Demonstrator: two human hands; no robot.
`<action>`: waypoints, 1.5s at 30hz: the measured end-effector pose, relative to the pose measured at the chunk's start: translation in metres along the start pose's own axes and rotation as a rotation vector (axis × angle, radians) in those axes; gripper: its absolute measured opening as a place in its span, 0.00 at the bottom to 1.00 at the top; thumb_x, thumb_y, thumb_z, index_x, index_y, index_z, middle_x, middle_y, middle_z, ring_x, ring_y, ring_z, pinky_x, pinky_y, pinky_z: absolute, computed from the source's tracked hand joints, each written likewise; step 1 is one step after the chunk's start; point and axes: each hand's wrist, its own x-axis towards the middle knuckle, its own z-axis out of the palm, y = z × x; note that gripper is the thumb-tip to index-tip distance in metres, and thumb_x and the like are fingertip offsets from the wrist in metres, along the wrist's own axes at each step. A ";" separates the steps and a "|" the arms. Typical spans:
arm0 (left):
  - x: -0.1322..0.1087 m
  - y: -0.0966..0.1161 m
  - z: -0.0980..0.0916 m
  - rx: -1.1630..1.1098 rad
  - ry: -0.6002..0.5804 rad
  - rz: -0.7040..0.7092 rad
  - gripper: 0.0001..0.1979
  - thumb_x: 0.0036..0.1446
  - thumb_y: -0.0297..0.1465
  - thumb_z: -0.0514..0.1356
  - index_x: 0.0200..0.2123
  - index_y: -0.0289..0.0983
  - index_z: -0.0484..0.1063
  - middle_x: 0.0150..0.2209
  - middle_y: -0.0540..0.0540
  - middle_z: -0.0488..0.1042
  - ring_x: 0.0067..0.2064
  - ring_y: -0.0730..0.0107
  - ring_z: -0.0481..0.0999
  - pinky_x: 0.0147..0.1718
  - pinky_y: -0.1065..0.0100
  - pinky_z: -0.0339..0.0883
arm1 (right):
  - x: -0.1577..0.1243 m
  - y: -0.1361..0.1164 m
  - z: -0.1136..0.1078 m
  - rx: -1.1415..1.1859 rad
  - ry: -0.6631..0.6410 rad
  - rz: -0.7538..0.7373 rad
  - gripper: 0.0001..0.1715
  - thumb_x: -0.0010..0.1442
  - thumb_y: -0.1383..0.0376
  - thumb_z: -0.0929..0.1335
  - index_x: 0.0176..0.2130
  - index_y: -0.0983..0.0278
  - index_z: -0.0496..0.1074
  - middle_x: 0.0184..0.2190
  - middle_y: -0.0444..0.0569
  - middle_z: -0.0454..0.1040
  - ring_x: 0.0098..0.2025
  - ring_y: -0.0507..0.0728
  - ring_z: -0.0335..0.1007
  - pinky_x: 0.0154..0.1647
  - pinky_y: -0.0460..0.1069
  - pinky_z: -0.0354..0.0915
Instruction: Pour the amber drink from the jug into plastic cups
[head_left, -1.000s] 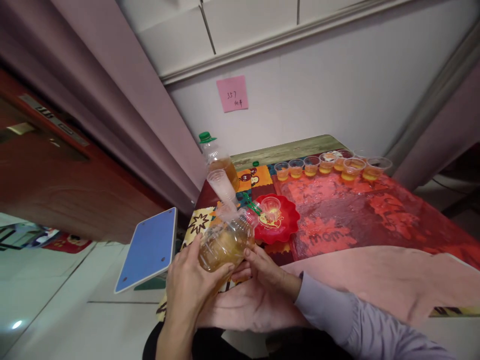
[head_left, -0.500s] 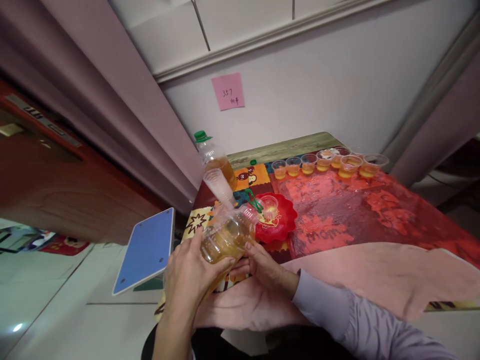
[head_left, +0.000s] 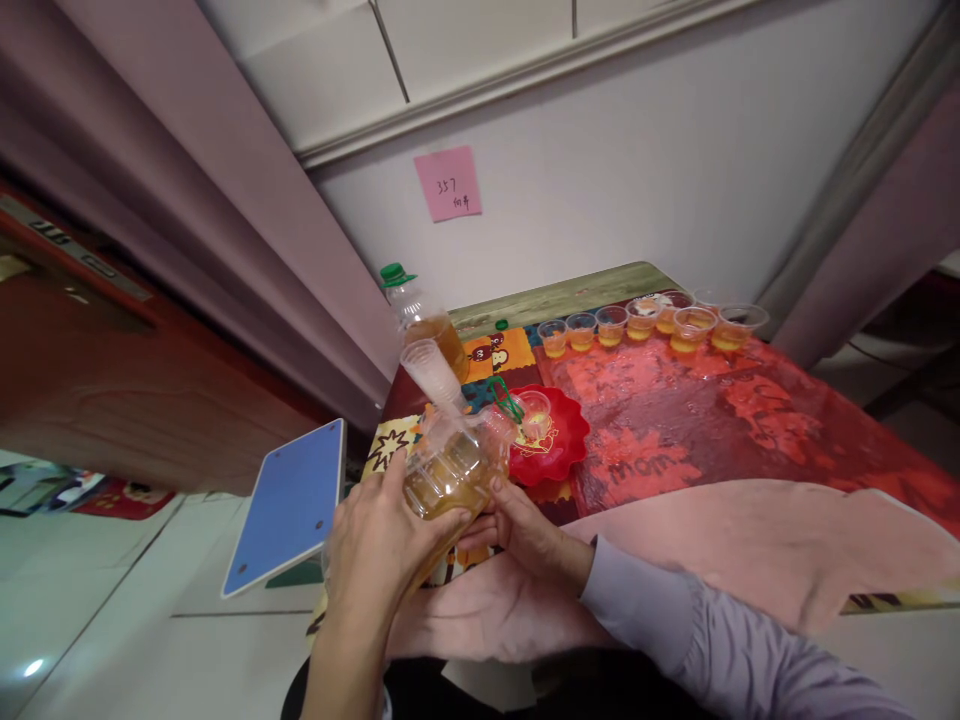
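Observation:
A large clear plastic bottle of yellowish liquid lies tilted between my hands, its neck pointing right. My left hand wraps round its body from the left. On the other side, my right hand grips it with thumb and fingers. The bottle's mouth is at a clear plastic cup, which stands in a red scalloped dish. Whether liquid is flowing I cannot tell. A green strip-like piece shows by the bottle neck and the cup.
Behind stand a second bottle with a green cap and a leaning stack of clear cups. Several cups holding yellow liquid line the table's back right. A pink cloth covers the front edge. A blue board is at left.
The liquid in the bottle has shifted, and its neck looks emptier of it. The bottle tilts slightly differently. Both hands keep their hold; the whole view has drifted a little.

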 end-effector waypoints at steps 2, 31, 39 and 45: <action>0.000 0.009 -0.010 0.035 -0.065 -0.027 0.52 0.45 0.57 0.73 0.68 0.36 0.72 0.51 0.28 0.84 0.54 0.28 0.82 0.51 0.42 0.75 | 0.000 0.000 0.000 0.011 0.000 0.002 0.40 0.59 0.28 0.73 0.53 0.53 0.76 0.41 0.48 0.85 0.39 0.64 0.86 0.44 0.61 0.81; 0.005 0.046 -0.050 0.197 -0.281 -0.083 0.44 0.56 0.53 0.69 0.69 0.39 0.67 0.56 0.31 0.82 0.60 0.36 0.80 0.55 0.49 0.72 | 0.000 -0.003 0.002 0.066 -0.006 -0.005 0.45 0.62 0.28 0.71 0.56 0.60 0.75 0.42 0.53 0.87 0.38 0.61 0.86 0.46 0.59 0.81; 0.005 0.048 -0.053 0.192 -0.292 -0.080 0.43 0.58 0.53 0.67 0.70 0.38 0.66 0.55 0.30 0.82 0.61 0.35 0.80 0.56 0.48 0.72 | 0.002 -0.001 0.001 0.062 0.000 0.020 0.49 0.58 0.25 0.71 0.55 0.61 0.76 0.42 0.54 0.87 0.38 0.61 0.87 0.46 0.58 0.81; 0.004 0.049 -0.054 0.179 -0.290 -0.080 0.42 0.58 0.53 0.67 0.69 0.38 0.67 0.56 0.29 0.82 0.61 0.33 0.80 0.56 0.46 0.72 | 0.001 0.000 0.000 0.062 -0.017 0.012 0.45 0.63 0.28 0.69 0.59 0.60 0.74 0.43 0.53 0.86 0.39 0.61 0.86 0.48 0.59 0.81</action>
